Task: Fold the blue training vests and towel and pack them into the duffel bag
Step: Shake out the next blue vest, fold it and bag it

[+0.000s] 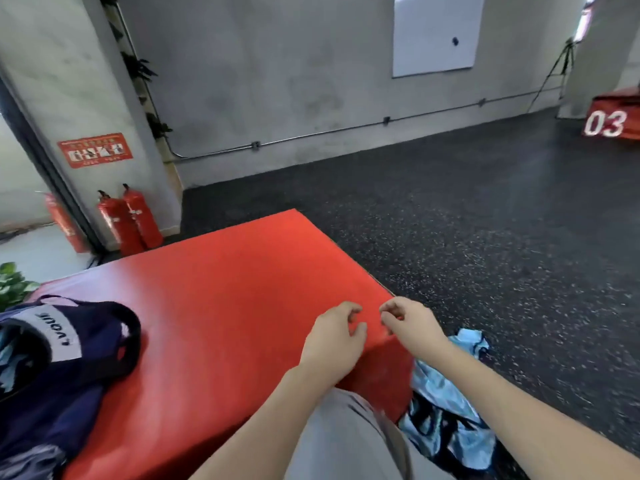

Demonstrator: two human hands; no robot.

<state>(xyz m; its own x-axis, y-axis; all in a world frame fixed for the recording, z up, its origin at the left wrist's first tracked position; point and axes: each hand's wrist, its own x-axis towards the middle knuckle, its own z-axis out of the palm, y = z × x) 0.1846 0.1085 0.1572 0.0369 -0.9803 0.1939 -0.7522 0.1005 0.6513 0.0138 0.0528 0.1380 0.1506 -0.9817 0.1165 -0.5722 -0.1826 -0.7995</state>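
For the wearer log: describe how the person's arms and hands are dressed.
Both forearms are bare, with no sleeves in view. The left hand and right hand wear no gloves, and no rings, watch or bands show on fingers or wrists. Below them shows a grey garment.

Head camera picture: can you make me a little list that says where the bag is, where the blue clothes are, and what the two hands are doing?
surface: red padded block
duffel bag: dark navy, on the block's left side, open, something light blue inside
blue vest: crumpled on the floor, right of the block
left hand: over the block's near corner, fingers loosely curled, holding nothing
right hand: beside it, also holding nothing
nearby: two red fire extinguishers by the wall
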